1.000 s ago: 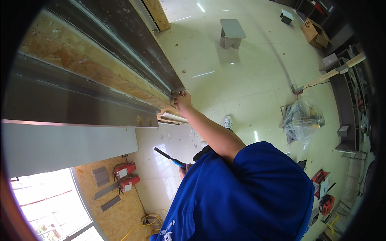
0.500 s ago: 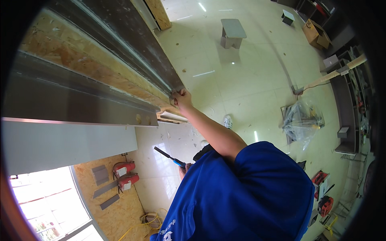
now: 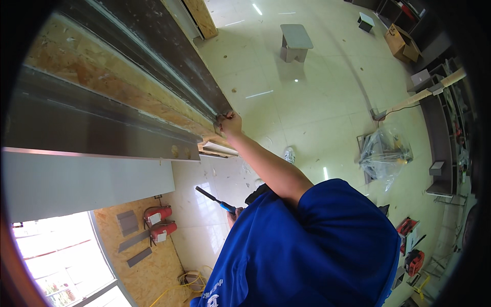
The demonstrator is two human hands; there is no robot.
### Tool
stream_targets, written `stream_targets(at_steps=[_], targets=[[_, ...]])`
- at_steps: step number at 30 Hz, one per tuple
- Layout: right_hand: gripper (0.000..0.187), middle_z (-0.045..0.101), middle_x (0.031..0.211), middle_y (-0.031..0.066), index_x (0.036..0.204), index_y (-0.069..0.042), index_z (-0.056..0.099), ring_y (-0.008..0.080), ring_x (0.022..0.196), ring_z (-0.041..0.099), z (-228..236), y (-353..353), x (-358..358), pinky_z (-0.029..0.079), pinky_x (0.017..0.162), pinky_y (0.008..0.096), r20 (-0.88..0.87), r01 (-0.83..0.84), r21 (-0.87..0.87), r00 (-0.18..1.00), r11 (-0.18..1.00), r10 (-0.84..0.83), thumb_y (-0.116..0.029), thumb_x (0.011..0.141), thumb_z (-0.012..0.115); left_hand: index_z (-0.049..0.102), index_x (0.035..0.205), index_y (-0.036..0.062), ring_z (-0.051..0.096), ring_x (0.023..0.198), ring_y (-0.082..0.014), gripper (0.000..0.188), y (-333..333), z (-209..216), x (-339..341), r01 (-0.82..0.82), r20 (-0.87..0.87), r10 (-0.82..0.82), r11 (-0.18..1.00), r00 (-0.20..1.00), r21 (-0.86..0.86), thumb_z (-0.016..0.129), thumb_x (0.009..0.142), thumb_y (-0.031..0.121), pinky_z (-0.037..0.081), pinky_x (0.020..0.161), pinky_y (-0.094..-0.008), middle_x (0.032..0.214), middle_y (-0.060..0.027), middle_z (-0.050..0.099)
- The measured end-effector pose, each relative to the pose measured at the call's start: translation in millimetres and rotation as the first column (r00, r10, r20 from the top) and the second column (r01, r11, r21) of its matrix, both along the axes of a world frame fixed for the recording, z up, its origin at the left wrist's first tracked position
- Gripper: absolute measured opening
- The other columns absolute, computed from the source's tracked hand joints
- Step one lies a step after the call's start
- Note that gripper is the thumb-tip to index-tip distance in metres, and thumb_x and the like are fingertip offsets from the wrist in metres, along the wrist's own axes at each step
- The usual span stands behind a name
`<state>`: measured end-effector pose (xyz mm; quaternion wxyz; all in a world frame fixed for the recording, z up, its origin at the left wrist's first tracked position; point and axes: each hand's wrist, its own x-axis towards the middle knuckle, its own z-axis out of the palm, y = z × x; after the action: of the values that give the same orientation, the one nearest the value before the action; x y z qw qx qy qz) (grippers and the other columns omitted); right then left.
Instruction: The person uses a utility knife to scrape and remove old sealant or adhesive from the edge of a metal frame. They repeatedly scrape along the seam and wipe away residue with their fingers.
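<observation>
My right arm reaches up and to the left, in a short blue sleeve. At its end my right hand (image 3: 230,123) is closed, with bent fingers against the end of a long dark brown frame (image 3: 197,77) that has a groove along it. Whatever the fingertips pinch is hidden. Lower down, close to my body, my left hand (image 3: 235,214) is wrapped round the blue handle of a chisel (image 3: 207,194). Its dark flat blade points up and left, apart from the frame. My shirt covers most of that hand.
Beside the frame run a strip of chipboard (image 3: 123,97) and another brown panel (image 3: 102,125). Two red fire extinguishers (image 3: 159,215) stand lower left near a window. A grey stool (image 3: 295,38), a plastic-covered bundle (image 3: 383,153) and a cardboard box (image 3: 402,43) are on the tiled floor.
My right hand has shifted very slightly at the frame's end, its fingers a little more curled. The left hand and chisel look almost the same.
</observation>
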<state>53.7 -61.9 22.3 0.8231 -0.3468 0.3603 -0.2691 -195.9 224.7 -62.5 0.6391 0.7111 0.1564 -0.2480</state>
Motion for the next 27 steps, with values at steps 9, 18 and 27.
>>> stream_targets(at_steps=[9,18,27], targets=[[0.021,0.057,0.069,0.0068,0.081,-0.005,0.049,0.0147,0.05,0.057,3.7,9.2,8.2,0.044,0.043,0.0288,-0.217,0.036,-0.121,0.974,0.992,-0.062,-0.003,0.077,0.069,0.048,0.105,0.0001,0.063,0.074,-0.0165,0.018,-1.5,8.3,-4.6,0.03,0.042,-0.033,0.998,0.999,0.059,0.055,0.096,0.014,0.052,0.065,-0.029,0.087,-0.0111,0.064],[0.022,0.053,0.063,0.005,0.074,-0.009,0.045,0.0131,0.049,0.053,-9.7,8.5,9.2,0.037,0.039,0.028,0.064,0.056,0.022,0.996,0.998,-0.058,0.002,0.076,0.064,0.048,0.104,0.0008,0.064,0.074,-0.0174,0.016,2.7,-9.7,-4.8,-0.014,-0.023,0.013,1.0,1.0,-0.008,0.055,0.095,0.013,0.052,0.065,-0.0285,0.085,-0.0118,0.064],[0.024,0.054,0.062,0.0052,0.073,-0.01,0.045,0.0132,0.046,0.053,1.9,4.6,0.3,0.039,0.038,0.0253,-0.095,0.043,-0.006,0.995,0.999,-0.043,-0.001,0.077,0.067,0.047,0.104,0.0009,0.064,0.073,-0.0171,0.017,4.9,-9.9,-6.9,-0.015,0.018,0.015,1.0,1.0,0.023,0.055,0.095,0.013,0.052,0.064,-0.0289,0.085,-0.0111,0.064]])
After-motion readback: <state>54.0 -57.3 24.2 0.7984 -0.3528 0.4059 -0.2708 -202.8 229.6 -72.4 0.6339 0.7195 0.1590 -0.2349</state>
